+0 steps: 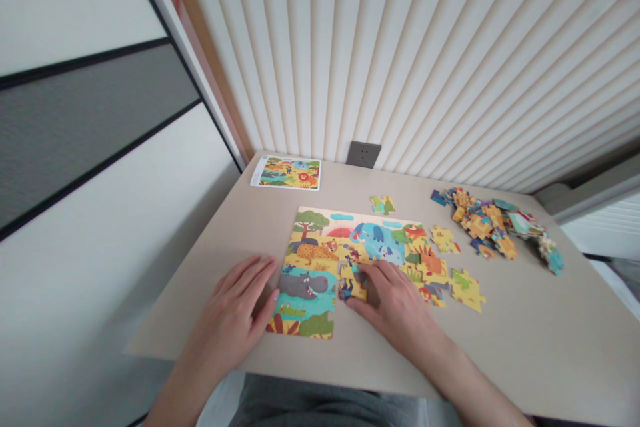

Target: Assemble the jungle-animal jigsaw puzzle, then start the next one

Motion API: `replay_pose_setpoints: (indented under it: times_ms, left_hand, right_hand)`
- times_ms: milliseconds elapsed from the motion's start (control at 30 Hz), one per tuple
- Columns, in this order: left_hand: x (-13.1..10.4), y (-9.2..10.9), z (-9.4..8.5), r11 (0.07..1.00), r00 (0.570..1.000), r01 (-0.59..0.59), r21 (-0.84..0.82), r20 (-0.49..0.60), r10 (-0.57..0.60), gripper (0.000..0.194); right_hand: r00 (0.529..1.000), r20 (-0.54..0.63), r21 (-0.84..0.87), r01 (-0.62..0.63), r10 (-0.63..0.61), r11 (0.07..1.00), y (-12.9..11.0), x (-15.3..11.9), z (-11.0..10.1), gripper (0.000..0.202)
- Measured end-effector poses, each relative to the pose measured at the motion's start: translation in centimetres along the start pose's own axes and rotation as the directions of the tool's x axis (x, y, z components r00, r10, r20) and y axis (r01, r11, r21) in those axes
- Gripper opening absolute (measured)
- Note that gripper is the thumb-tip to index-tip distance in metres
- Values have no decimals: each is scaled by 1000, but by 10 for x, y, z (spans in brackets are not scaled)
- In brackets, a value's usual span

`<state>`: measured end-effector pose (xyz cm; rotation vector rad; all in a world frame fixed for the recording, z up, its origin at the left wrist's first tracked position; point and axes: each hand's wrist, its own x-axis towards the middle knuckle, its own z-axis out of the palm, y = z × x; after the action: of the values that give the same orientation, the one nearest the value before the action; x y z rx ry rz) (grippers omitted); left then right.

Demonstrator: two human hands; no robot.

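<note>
A partly joined jigsaw puzzle (313, 248) with savanna animals lies flat on the table. My left hand (237, 304) rests at its left edge, fingers stretched out and thumb apart, holding nothing. With thumb and fingertips, my right hand (393, 294) grips a yellow puzzle piece (356, 288) showing a dark blue figure. This piece sits just right of the hippo section, with a narrow gap between them. Part of it and the area behind it are hidden by my right hand. Close to that hand's right side lies a loose yellow piece with a green crocodile (466, 288).
A reference picture card (286, 172) lies at the back left. One green piece (383, 204) lies behind the puzzle, and a yellow piece (444, 239) to its right. A heap of mixed pieces (480, 224) is at the back right. A ribbed wall (320, 47) borders the table (210, 227).
</note>
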<state>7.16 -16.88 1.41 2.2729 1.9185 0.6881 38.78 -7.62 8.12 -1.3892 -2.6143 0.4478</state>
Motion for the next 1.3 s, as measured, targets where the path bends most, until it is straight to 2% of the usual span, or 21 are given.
replay_pose_setpoints:
  times_ms: [400,667,867,1033,1200,1300]
  left_hand:
    - [1,1,-1,1000,1000,0,1,0,0,50]
    - [2,2,-2,1000,1000,-1,-3,-7,1,50]
    - [2,2,-3,1000,1000,14,-9,9,-14,51]
    - [3,3,-4,1000,1000,13,-5,5,-13,50]
    - [3,4,-4,1000,1000,8,2,14,-8,49]
    - [2,3,-3,1000,1000,13,-4,21,-13,50]
  right_hand:
    - [997,-4,22,-71,71,997,-2,2,5,45]
    - [1000,-19,70,16,-14,997,-1,-9,1,49]
    - [999,-36,81,20,-17,997,5,-17,4,48]
    - [999,-22,78,27,-25,997,-3,-24,2,48]
    - [998,-1,140,56,-57,989,-13,-32,-1,29]
    - [998,-27,133,58,-55,989,-15,-36,0,29]
